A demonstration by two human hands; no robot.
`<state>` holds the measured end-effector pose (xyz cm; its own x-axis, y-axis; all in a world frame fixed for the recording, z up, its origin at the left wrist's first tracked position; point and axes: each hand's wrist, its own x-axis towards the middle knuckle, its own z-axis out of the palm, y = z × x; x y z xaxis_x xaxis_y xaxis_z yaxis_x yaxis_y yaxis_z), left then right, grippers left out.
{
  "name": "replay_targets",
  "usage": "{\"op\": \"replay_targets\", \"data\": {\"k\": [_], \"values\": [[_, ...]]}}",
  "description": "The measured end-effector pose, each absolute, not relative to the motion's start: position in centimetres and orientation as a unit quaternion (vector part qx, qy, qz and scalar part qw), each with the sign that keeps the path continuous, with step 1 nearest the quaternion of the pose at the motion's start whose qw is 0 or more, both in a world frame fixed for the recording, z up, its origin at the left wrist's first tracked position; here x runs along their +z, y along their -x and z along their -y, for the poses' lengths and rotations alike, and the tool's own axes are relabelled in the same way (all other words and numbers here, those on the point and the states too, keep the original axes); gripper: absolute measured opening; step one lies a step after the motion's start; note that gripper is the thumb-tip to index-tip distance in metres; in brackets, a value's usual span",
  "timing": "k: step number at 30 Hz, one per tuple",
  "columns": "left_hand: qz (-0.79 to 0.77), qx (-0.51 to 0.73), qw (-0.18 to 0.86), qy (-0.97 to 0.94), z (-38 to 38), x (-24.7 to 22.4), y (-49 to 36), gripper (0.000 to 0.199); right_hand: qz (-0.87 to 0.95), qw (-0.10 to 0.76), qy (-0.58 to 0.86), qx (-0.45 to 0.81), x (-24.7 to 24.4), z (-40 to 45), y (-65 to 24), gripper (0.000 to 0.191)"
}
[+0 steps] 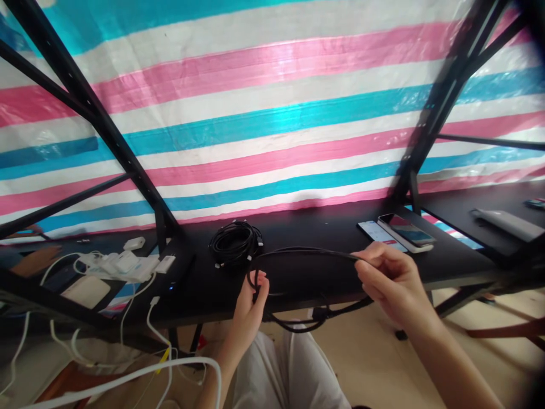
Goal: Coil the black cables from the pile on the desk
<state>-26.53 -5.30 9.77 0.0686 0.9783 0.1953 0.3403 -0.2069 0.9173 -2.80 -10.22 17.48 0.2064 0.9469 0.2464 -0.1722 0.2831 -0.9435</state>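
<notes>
A black cable (313, 250) stretches in a loop between my two hands above the front of the black table. My left hand (252, 301) is closed around one side of it, thumb upward. At the other side, my right hand (389, 278) pinches the cable between thumb and fingers. The lower part of the loop hangs past the table's front edge, with what looks like a connector near its middle. Behind my left hand, a coiled bundle of black cables (236, 243) with several silver plug ends lies on the table.
Phones (406, 230) lie at the right on the black table (298, 224). A white power strip (123, 264) with chargers and white cables is at the left. Black metal frames stand on both sides. Another person's hand (40, 261) shows at the far left.
</notes>
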Motion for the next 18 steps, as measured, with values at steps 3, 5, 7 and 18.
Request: {"op": "replay_targets", "data": {"k": [3, 5, 7, 18], "values": [[-0.514, 0.45, 0.335, -0.649, 5.6, 9.6, 26.2, 0.035, 0.459, 0.626, 0.435, 0.456, 17.1, 9.5, 2.7, 0.028], [-0.503, 0.464, 0.336, -0.647, 6.0, 10.3, 25.7, 0.043, 0.479, 0.591, 0.434, 0.483, 16.8, 9.1, 2.9, 0.029], [-0.477, 0.479, 0.358, -0.644, 6.3, 11.6, 25.2, 0.043, 0.501, 0.566, 0.421, 0.501, 16.6, 8.7, 3.1, 0.03], [-0.357, 0.475, 0.541, -0.595, 6.3, 15.2, 23.7, 0.038, 0.488, 0.618, 0.371, 0.492, 16.7, 7.9, 4.7, 0.027]]}}
